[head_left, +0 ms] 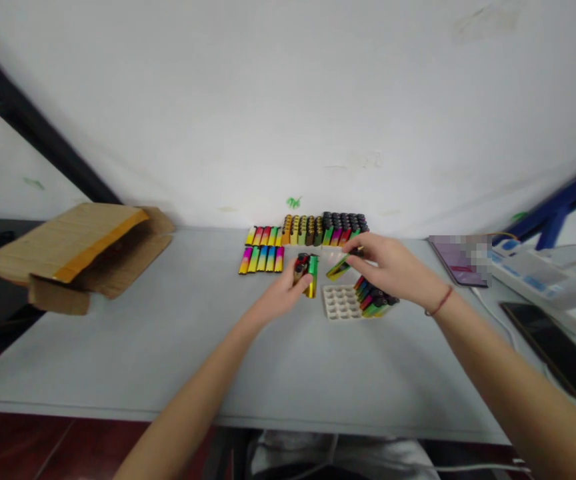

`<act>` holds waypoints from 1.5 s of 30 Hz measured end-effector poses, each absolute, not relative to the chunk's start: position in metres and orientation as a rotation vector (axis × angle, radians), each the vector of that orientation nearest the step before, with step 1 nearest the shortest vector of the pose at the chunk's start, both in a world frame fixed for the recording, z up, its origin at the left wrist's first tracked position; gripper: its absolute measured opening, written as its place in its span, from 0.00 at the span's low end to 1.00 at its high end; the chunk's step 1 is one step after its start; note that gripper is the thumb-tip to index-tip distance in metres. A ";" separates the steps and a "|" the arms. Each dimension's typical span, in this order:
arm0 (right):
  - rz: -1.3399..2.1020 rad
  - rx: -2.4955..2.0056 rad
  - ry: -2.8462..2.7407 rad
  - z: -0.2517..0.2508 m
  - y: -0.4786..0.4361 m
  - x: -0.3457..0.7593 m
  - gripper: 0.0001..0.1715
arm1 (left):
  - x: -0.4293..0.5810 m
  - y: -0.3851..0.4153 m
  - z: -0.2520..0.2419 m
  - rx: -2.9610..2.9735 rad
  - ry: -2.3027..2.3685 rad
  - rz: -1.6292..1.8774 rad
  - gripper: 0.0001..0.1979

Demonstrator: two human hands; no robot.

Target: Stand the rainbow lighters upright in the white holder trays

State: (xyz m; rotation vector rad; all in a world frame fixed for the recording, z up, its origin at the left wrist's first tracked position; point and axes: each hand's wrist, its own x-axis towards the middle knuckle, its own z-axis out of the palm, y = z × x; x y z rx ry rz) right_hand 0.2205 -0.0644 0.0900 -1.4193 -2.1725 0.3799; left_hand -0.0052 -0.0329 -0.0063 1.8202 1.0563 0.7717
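Observation:
My left hand (288,288) is closed around a small bunch of lighters (311,279); a green and gold one faces outward. In my right hand (385,263) a single green-yellow lighter (338,268) is pinched by the fingertips, tilted, with its dark top toward the hand. Just below that hand lies a white tray (339,308) of small round-bottomed pockets. Lighters with black tops (375,301) fill its right part, partly hidden under my right hand, while the pockets on the left show bare.
Behind my hands stand a block of gold-topped lighters (302,230) and a block of black-topped lighters (345,227). Two rows of colourful lighters (262,259) lie flat beside them. An open cardboard box (83,247) sits left; a tablet (461,261), power strip (538,280) and phone (558,347) lie right.

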 end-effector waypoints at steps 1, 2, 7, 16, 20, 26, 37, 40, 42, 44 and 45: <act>0.429 -1.417 -2.176 0.086 -0.061 0.208 0.08 | -0.019 -0.033 -0.005 1.814 1.145 0.727 0.22; 0.497 -1.422 -2.203 0.080 -0.057 0.194 0.10 | -0.031 -0.034 -0.004 1.811 1.253 0.671 0.21; 0.977 -1.611 -2.252 0.035 -0.035 0.126 0.20 | -0.061 -0.045 -0.002 1.894 1.718 0.391 0.12; 0.731 -1.686 -2.237 0.008 -0.036 0.103 0.13 | -0.042 -0.050 0.004 2.131 1.968 0.214 0.16; 0.643 -1.665 -2.256 0.004 -0.048 0.097 0.15 | -0.051 -0.053 0.008 2.166 2.047 0.136 0.18; 0.525 -1.636 -2.327 0.003 -0.059 0.089 0.19 | -0.057 -0.058 0.013 2.251 2.159 0.149 0.19; 0.426 -1.625 -2.369 0.000 -0.065 0.087 0.20 | -0.065 -0.044 0.008 2.118 2.069 0.131 0.24; 0.426 -1.617 -2.377 -0.001 -0.065 0.092 0.20 | -0.076 -0.037 0.003 2.091 2.029 0.179 0.24; 0.419 -1.626 -2.390 0.000 -0.065 0.095 0.20 | -0.082 -0.035 0.001 2.058 2.071 0.259 0.23; 0.402 -1.633 -2.403 0.001 -0.066 0.098 0.20 | -0.083 -0.036 -0.001 2.012 2.115 0.340 0.24; 0.394 -1.634 -2.409 0.002 -0.066 0.099 0.19 | -0.082 -0.037 -0.001 1.994 2.126 0.366 0.25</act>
